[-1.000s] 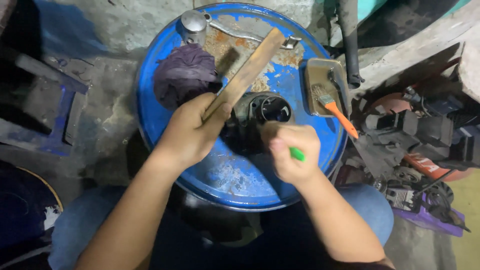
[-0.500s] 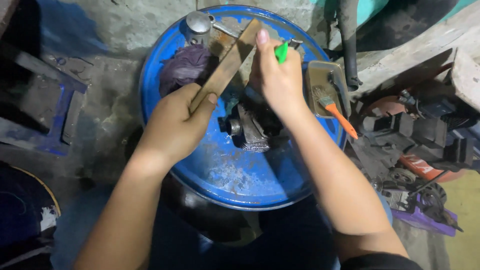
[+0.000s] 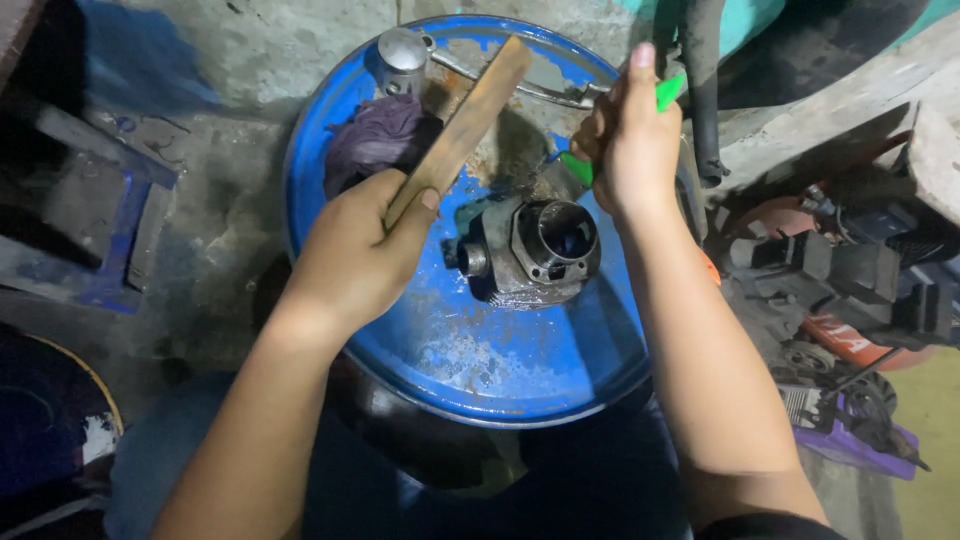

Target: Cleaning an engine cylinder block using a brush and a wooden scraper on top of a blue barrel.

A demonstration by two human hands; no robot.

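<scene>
A round blue steel drum lid (image 3: 470, 370), scuffed and rust-patched, fills the middle of the view. On it, slightly right of centre, lies a grey cast-metal engine cylinder (image 3: 530, 250) with a dark round bore; the bore mouth faces up and to the right, and a short stub sticks out toward the left. A crumpled purple rag (image 3: 375, 140) sits on the far left part of the lid, beside a small silver metal cup (image 3: 402, 58) at the far rim.

The left hand (image 3: 355, 255) is closed around the near end of a long flat brown wooden stick (image 3: 470, 115). Its long axis runs diagonally, from the hand up and right to the far rim. The right hand (image 3: 630, 145) is wrapped around a green-handled tool (image 3: 665, 92), whose handle tip points far and right.

Compared with half a second ago, the cylinder is now uncovered and in plain view, and the right hand has shifted to the right of it.
</scene>
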